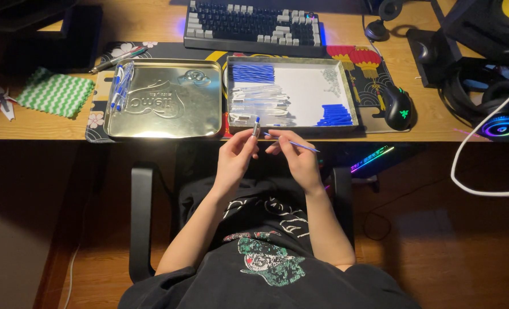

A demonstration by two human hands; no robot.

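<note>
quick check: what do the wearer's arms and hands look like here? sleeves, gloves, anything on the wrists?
Both forearms are bare from about the elbow down. The left hand and right hand have no gloves; no rings, watch or bands are visible at this size. The sleeves end near the elbows and belong to a dark top with a white, green and red graphic on the front.

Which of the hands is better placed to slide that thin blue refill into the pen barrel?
Probably the right hand: it pinches the blue refill, whose tip points toward the pen barrel held upright in the left hand, which only needs to steady it.
</note>
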